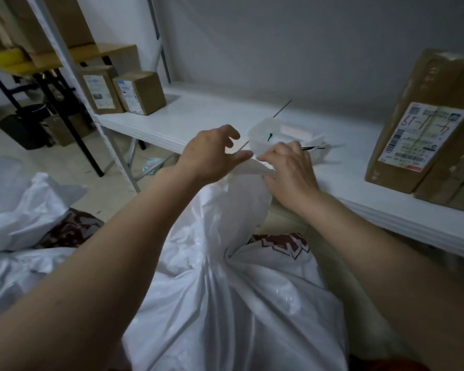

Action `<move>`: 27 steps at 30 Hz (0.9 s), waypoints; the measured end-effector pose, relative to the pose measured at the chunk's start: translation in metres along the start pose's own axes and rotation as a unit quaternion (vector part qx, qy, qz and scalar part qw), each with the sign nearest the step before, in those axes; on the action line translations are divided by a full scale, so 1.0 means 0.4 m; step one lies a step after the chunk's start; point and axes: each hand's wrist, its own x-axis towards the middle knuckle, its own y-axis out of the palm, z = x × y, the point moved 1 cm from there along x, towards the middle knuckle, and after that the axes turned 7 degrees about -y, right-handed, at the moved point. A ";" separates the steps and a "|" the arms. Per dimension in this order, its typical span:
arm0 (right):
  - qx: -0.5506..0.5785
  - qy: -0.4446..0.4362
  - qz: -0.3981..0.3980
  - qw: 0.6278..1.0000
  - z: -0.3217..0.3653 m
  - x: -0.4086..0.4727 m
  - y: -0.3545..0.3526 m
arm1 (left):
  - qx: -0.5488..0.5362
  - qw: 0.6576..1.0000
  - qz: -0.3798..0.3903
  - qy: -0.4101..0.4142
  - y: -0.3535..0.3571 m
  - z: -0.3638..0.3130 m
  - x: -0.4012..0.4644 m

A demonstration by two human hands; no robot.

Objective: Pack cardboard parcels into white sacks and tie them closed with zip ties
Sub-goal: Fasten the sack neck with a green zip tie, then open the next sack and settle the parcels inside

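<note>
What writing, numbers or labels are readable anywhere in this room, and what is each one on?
"67-" followed by handwritten red strokes I cannot make out: on the shipping label of the large cardboard parcel at the right of the white shelf.
Printed text and barcodes on that same label: too small and blurred to read.
Labels on the two small cardboard boxes at the shelf's left end: blurred, unreadable.
Dark red print on the white sack: a pattern, no legible words.

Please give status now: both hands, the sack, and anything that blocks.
Left hand open, fingers loosely curled, above sack neck. Right hand pinches top of white sack. Neck gathered; zip tie not visible. Nothing blocking.
</note>
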 end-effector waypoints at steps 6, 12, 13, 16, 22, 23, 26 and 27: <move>-0.053 -0.017 0.015 0.998 0.150 0.010 0.019 | -0.049 0.997 0.012 -0.051 -0.056 0.136 -0.154; -0.086 -0.017 -0.027 0.996 0.218 0.026 -0.003 | -0.028 0.998 -0.023 -0.059 -0.094 0.223 -0.226; -0.067 -0.006 -0.050 0.996 0.225 0.024 -0.012 | -0.008 0.997 -0.024 -0.073 -0.095 0.236 -0.231; 0.024 0.004 -0.141 0.990 0.245 -0.003 -0.055 | -0.010 0.992 0.009 -0.122 -0.086 0.265 -0.236; 0.010 0.027 -0.264 0.964 0.252 -0.035 -0.157 | -0.162 0.979 0.031 -0.122 -0.110 0.220 -0.215; -0.005 0.044 -0.281 0.959 0.250 -0.038 -0.180 | -0.190 0.973 0.013 -0.127 -0.122 0.209 -0.212; -0.053 0.106 -0.290 0.950 0.246 -0.049 -0.245 | -0.146 0.983 -0.067 -0.089 -0.170 0.176 -0.208; -0.072 0.130 -0.277 0.949 0.245 -0.054 -0.266 | -0.131 0.985 -0.095 -0.068 -0.189 0.162 -0.214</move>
